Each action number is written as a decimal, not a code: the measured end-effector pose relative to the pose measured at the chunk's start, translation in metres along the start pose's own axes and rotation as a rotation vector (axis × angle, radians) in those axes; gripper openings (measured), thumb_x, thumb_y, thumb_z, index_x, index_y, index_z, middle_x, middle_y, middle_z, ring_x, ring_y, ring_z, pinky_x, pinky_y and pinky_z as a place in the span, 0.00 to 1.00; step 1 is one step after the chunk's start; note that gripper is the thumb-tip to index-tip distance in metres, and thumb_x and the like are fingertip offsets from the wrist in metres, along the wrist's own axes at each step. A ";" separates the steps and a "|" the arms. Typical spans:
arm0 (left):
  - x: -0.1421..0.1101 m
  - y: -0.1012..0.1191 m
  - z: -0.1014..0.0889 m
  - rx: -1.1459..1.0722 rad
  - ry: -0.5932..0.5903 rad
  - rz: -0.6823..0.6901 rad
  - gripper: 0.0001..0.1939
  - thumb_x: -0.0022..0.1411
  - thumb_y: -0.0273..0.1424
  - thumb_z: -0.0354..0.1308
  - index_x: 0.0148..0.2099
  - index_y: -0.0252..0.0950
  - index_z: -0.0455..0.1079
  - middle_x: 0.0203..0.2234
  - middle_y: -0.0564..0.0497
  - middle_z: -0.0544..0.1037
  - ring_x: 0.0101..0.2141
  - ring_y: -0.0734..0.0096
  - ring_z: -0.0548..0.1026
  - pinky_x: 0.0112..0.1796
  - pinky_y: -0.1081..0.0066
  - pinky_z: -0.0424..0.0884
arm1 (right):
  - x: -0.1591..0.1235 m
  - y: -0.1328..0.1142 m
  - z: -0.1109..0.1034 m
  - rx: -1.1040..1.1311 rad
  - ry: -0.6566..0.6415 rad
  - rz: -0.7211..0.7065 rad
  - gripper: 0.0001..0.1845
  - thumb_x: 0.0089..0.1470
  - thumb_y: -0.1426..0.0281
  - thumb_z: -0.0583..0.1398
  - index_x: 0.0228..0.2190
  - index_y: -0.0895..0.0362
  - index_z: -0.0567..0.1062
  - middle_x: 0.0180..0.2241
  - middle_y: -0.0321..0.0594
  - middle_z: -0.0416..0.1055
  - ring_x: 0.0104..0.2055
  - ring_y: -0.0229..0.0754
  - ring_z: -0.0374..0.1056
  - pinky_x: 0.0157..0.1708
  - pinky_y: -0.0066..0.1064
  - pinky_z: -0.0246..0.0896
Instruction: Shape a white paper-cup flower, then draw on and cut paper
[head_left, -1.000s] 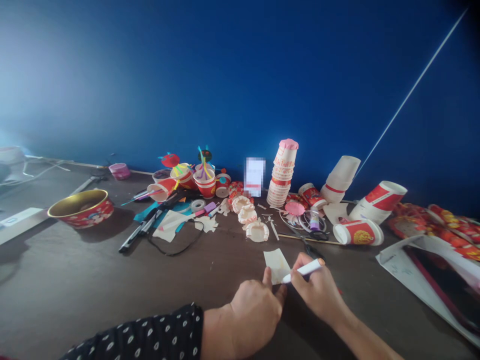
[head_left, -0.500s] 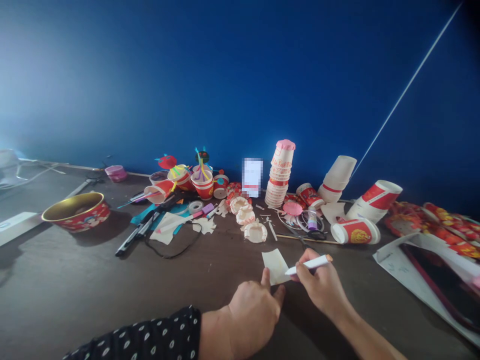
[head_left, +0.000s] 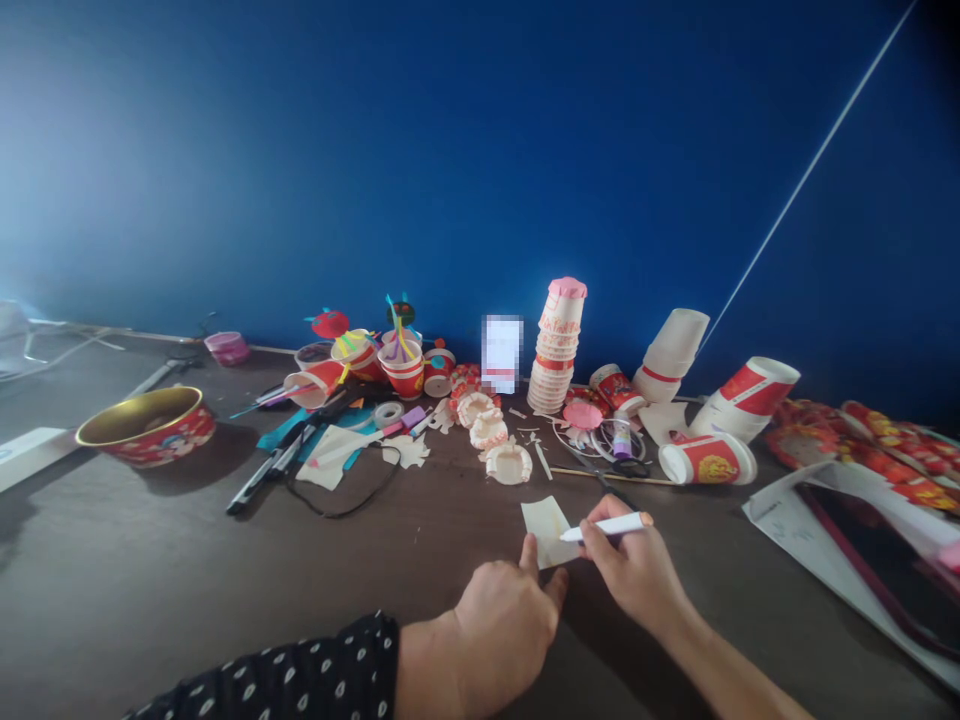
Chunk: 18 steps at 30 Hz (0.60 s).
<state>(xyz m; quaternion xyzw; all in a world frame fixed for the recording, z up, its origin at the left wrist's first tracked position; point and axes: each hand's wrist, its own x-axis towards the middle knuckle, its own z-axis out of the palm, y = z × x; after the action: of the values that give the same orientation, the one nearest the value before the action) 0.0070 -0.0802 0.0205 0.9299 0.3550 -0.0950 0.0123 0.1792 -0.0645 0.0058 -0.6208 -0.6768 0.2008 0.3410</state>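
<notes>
Cup (head_left: 403, 383) with strips (head_left: 401, 347) inside; right hand (head_left: 637, 572) curled round marker (head_left: 611, 527), left hand (head_left: 504, 622) half-spread on paper (head_left: 541, 516)

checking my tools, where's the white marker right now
In the head view, the white marker is low and right of centre, in the right hand, its tip at the small paper, with the left hand to its left.

we get pale light from the left, hazing that end of the blue wall (head_left: 375, 160) and greying the dark tabletop (head_left: 112, 580), while the upper right corner sinks to black. soft shadows lie right of the gold-lined bowl (head_left: 161, 440) and below the right hand (head_left: 637, 572). we find small details smeared, a pixelated patch (head_left: 502, 352) mid-frame, and the phone (head_left: 885, 570) stretched at far right.
</notes>
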 end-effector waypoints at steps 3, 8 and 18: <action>0.000 0.000 0.000 0.001 -0.002 -0.007 0.26 0.58 0.32 0.46 0.59 0.37 0.51 0.52 0.25 0.57 0.29 0.59 0.75 0.23 0.70 0.67 | 0.000 -0.002 -0.001 -0.022 0.001 0.000 0.13 0.51 0.62 0.50 0.21 0.55 0.64 0.17 0.35 0.68 0.20 0.37 0.64 0.21 0.25 0.54; 0.000 0.000 -0.002 0.007 -0.026 -0.006 0.27 0.58 0.32 0.47 0.59 0.37 0.50 0.52 0.25 0.57 0.30 0.58 0.75 0.23 0.70 0.67 | 0.001 -0.003 -0.001 -0.050 0.001 -0.002 0.13 0.51 0.62 0.50 0.21 0.55 0.64 0.17 0.35 0.69 0.20 0.37 0.63 0.21 0.25 0.53; -0.002 0.000 -0.004 0.029 -0.013 0.025 0.26 0.58 0.31 0.46 0.59 0.34 0.50 0.51 0.24 0.58 0.28 0.61 0.75 0.22 0.72 0.64 | 0.001 -0.011 -0.005 -0.105 -0.012 -0.005 0.11 0.48 0.65 0.50 0.18 0.55 0.62 0.14 0.32 0.64 0.18 0.35 0.60 0.20 0.25 0.51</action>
<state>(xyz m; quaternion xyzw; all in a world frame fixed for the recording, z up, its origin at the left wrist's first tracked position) 0.0058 -0.0814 0.0245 0.9337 0.3421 -0.1062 0.0022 0.1744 -0.0663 0.0170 -0.6351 -0.6899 0.1676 0.3044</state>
